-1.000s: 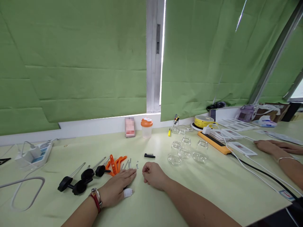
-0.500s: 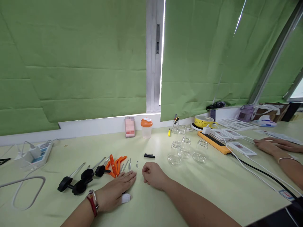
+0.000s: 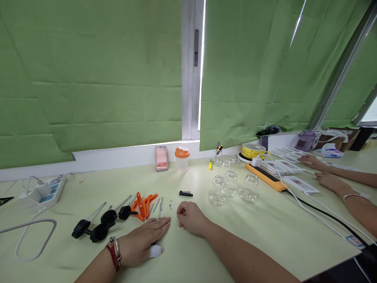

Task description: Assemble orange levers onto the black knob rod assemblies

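My left hand (image 3: 144, 237) lies flat on the table, fingers stretched out, a white wrap on the thumb. A sliver of something dark shows beneath it by the thumb; the rest is hidden. My right hand (image 3: 191, 218) rests as a loose fist on the table, with nothing visible in it. Just beyond my left fingertips are several long screws (image 3: 156, 206) and orange plastic parts (image 3: 141, 205). Tiny metal pieces (image 3: 170, 204) lie between the hands. Past the right fist is a small black toothed piece (image 3: 185, 193). Black knobs with metal rods (image 3: 99, 232) lie left.
Several glass jars (image 3: 231, 184) stand upside down at right. Behind are an orange-lidded cup (image 3: 182, 159) and a yellow round tin (image 3: 253, 151). An orange power strip (image 3: 266, 177) and cables lie right; a white power strip (image 3: 54, 192) is left. Another person's hands (image 3: 330, 181) touch printed cards.
My hands have stayed nearly still. At right, one of the other person's hands has moved away over the cards at the back, so their hands are further apart.
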Tool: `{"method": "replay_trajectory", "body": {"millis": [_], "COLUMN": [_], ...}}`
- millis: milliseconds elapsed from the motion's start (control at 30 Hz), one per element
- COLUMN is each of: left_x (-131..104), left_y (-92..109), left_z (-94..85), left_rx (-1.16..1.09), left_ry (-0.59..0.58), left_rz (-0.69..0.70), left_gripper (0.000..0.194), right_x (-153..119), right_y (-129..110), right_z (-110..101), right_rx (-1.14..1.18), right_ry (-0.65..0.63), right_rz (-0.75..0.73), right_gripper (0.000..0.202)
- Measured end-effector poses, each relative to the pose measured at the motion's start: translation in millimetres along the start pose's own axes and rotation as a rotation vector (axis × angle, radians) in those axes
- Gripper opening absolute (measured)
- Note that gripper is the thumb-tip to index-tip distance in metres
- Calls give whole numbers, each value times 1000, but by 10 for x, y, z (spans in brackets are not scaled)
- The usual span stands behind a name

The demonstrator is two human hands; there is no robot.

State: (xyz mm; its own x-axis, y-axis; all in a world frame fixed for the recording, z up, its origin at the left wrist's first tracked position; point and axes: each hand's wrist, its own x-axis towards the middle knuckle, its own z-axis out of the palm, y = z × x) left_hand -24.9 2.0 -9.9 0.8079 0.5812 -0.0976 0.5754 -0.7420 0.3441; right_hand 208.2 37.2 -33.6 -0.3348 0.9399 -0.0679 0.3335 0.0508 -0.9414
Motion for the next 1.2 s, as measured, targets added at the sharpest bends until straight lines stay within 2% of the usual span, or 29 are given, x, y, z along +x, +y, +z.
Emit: {"method": "replay_trajectory", "body": {"millis": [200,400,567,733,933,1200], "left_x": [19,56,42,-24,-61,-53], "left_y": [-53,-97,-122,-95,-46,-68], "left_z": [-6,-21,-3,-4,-47,-69], "left_rx": [-1,55,39,-3,13,-7], "left_ry": [58,61,93,47,-47,-15], "left_rz": [3,-91,-51,-2,-55,-33], "left_gripper": [63,63,61,62,65,65], "right_x": [-12,-41,-49,-18,-11,14], "right_y": [-27,-89,-85,-15,8,44], "right_z": [-3,-12,-17,-7,-11,-1], "right_rx": [-7,-13,-3,-16,-17,-12], "right_ry": [-4,9,-1,-3,-2,4], "right_rz": [18,26,22,8,-16,-33], "right_gripper": [5,7,7,6,5,6]}}
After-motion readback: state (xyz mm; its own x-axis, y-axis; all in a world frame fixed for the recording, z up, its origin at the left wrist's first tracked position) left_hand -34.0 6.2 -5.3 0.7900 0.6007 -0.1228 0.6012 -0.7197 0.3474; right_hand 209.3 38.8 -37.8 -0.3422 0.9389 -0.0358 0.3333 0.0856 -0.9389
